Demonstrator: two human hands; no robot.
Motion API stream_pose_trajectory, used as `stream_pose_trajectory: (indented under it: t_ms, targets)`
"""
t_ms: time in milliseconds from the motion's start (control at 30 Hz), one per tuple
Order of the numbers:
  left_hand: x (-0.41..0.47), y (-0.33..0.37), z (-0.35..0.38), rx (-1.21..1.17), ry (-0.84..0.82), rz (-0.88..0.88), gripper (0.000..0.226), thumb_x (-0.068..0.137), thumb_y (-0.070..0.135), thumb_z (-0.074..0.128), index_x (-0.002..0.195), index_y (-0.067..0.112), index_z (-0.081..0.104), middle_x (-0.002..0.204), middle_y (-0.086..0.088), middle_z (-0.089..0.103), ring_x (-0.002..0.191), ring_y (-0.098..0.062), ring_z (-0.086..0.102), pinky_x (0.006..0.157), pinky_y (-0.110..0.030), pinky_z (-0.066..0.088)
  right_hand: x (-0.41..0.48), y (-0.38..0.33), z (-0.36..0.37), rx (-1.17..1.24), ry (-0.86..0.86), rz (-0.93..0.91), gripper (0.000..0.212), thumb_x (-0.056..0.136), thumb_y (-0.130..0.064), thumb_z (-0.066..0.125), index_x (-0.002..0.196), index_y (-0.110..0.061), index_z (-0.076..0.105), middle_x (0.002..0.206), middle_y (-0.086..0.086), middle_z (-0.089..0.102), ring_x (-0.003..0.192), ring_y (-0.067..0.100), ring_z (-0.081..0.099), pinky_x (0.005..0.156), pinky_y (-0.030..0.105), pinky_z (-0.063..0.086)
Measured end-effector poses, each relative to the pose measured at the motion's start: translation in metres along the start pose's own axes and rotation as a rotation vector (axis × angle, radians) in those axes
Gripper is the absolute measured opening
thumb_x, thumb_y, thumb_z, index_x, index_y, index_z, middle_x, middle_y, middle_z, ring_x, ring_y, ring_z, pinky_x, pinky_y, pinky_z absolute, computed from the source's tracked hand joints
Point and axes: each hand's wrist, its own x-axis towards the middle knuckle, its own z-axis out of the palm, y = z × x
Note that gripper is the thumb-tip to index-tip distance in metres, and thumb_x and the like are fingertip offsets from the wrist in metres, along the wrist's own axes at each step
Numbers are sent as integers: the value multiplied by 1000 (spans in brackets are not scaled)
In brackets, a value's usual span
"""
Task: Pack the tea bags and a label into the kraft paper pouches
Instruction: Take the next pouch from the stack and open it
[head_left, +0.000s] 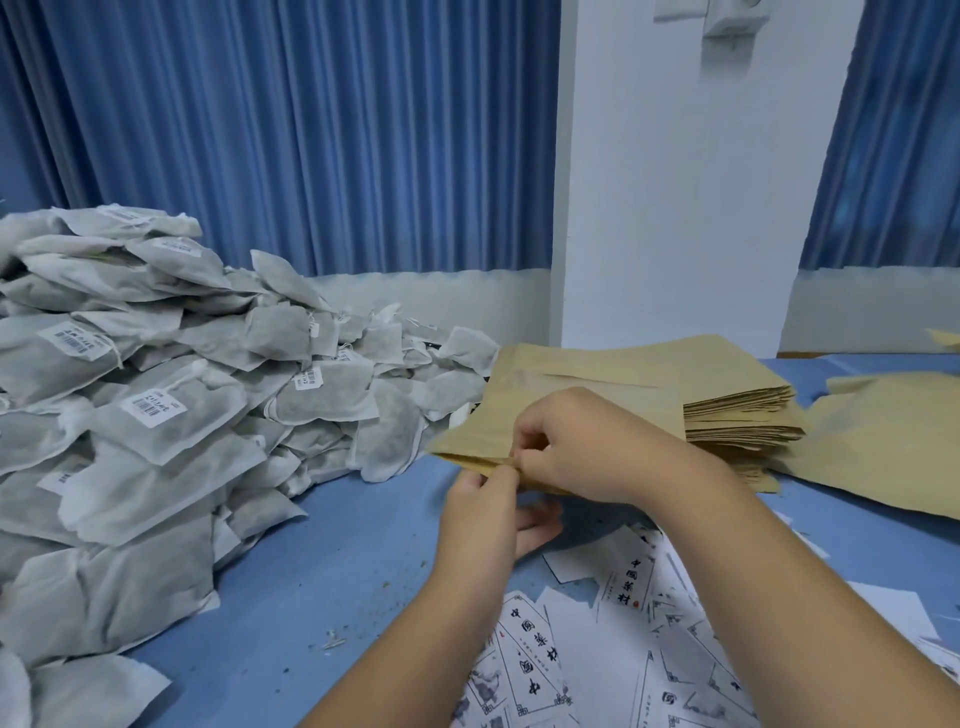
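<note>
Head view: at the centre of the frame, both hands meet on the near edge of 1 kraft paper pouch (493, 415). The pouch lies flat and tilted, its far end resting on the stack of pouches (740, 415) at centre right. The left hand (485, 519) comes up from below and pinches the pouch's near edge between thumb and forefinger, with its other fingers loosely curled beneath. The right hand (582, 452) reaches in from the lower right, its fingers curled tightly and pinching the same edge, so the 2 hands touch at the fingertips. Whether the pouch mouth is parted there cannot be told.

The tea bags (156, 395), grey-white with barcode stickers, form a tall heap filling the left side, just beside the pouch's left corner. The labels (524, 649), white sheets printed with black characters, lie scattered at the lower centre and lower right under the forearms. More loose pouches (883, 452) lie at the right edge. Everything rests on a blue table (337, 545). Blue curtains (285, 130) and a white pillar (675, 208) fill the top.
</note>
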Motion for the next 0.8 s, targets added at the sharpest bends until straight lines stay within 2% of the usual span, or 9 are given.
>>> stream_pose_trajectory:
  t_ms: [67, 133, 200, 300, 400, 500, 600, 700, 800]
  targets:
    - [-2, 5, -3, -121, -29, -56, 23, 91, 2, 44, 103, 0, 64, 95, -21, 69, 73, -32, 71, 67, -38, 59, 0, -9, 1, -71, -13, -34, 13, 84, -19, 56, 72, -18, 61, 70, -4, 59, 67, 17, 55, 58, 29, 43]
    - [-1, 10, -6, -279, -62, -114, 22, 90, -1, 42, 88, -2, 64, 83, -20, 66, 67, -31, 68, 65, -42, 59, -1, -17, 5, -121, 5, -71, 13, 87, -19, 52, 78, -16, 60, 77, 0, 59, 73, 20, 56, 63, 33, 45]
    - [0, 13, -6, -349, -73, -123, 26, 91, -1, 37, 84, -1, 61, 74, -16, 66, 63, -27, 68, 58, -39, 58, 0, -25, 11, -172, 30, -107, 14, 92, -19, 47, 85, -12, 57, 88, 4, 60, 81, 24, 55, 68, 35, 44]
    - [1, 12, -7, -206, -47, -37, 25, 95, 3, 38, 93, 2, 63, 73, -13, 66, 63, -19, 67, 56, -31, 56, 4, -27, 17, -225, 43, -107, 8, 92, -13, 49, 86, -16, 44, 93, 3, 55, 78, 23, 49, 56, 28, 34]
    - [-2, 13, -8, -78, -112, 46, 16, 94, 2, 49, 97, 4, 64, 78, -13, 66, 71, -20, 65, 64, -33, 56, 4, -25, 16, -236, 57, -81, 15, 88, -8, 51, 87, -18, 40, 93, 3, 51, 74, 20, 41, 48, 19, 20]
    - [-2, 15, -10, -59, -130, 62, 18, 92, -5, 47, 91, 3, 63, 74, -12, 65, 71, -21, 63, 69, -36, 57, 2, -24, 18, -215, 75, -56, 10, 89, -8, 46, 87, -18, 42, 97, 4, 55, 76, 21, 45, 54, 28, 30]
    - [-2, 17, -12, -85, -135, 58, 22, 90, -11, 42, 97, -4, 62, 80, -18, 67, 78, -26, 66, 72, -39, 59, 2, -23, 19, -158, 60, -10, 5, 90, -10, 46, 88, -14, 48, 95, 6, 58, 83, 25, 54, 66, 34, 44]
    - [-3, 18, -13, -112, -152, 48, 25, 88, -12, 41, 104, -8, 60, 87, -21, 69, 81, -28, 69, 71, -38, 59, 2, -20, 17, -84, 74, 25, 8, 92, -14, 46, 86, -12, 51, 90, 6, 59, 82, 26, 56, 68, 34, 47]
    - [-3, 17, -15, -164, -151, 41, 36, 85, -17, 32, 108, -9, 58, 90, -22, 69, 79, -27, 70, 68, -37, 59, 0, -17, 16, -43, 111, 24, 11, 93, -16, 45, 84, -13, 51, 86, 4, 58, 80, 24, 55, 71, 37, 48]
